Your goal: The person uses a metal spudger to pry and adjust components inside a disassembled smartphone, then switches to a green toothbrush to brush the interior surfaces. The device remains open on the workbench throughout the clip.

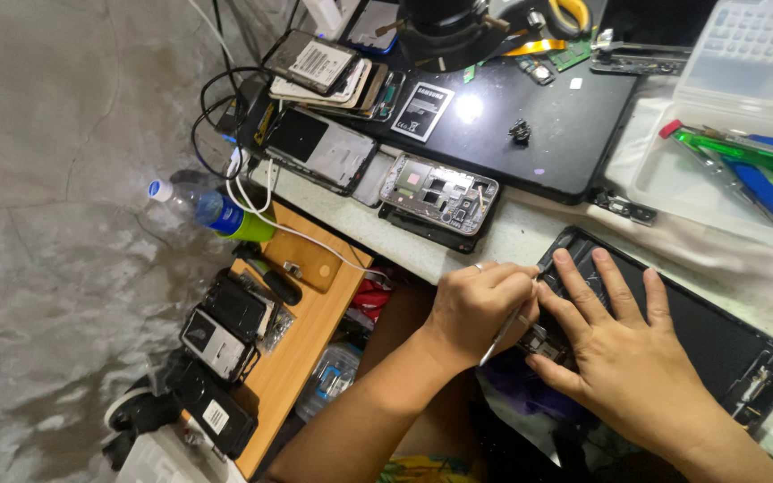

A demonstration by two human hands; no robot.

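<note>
Right now my left hand (480, 309) is clenched on a thin metal pry tool (503, 333), tip at the near-left corner of the opened black tablet (717, 344) lying on the white bench (512, 237). Right hand (619, 358) lies flat and released on it, fingers spread. Best to keep the tool shallow and press evenly so the tablet doesn't shift. Further out: stripped phone frame (438, 192), black laptop lid (530, 116), tray of blue and green tools (744, 156). Below left, a wooden shelf (301, 340) with phones, a water bottle (212, 210), grey concrete floor (46, 179).

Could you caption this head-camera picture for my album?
Left hand works a thin metal tool into an opened tablet; right hand presses it flat.
</note>
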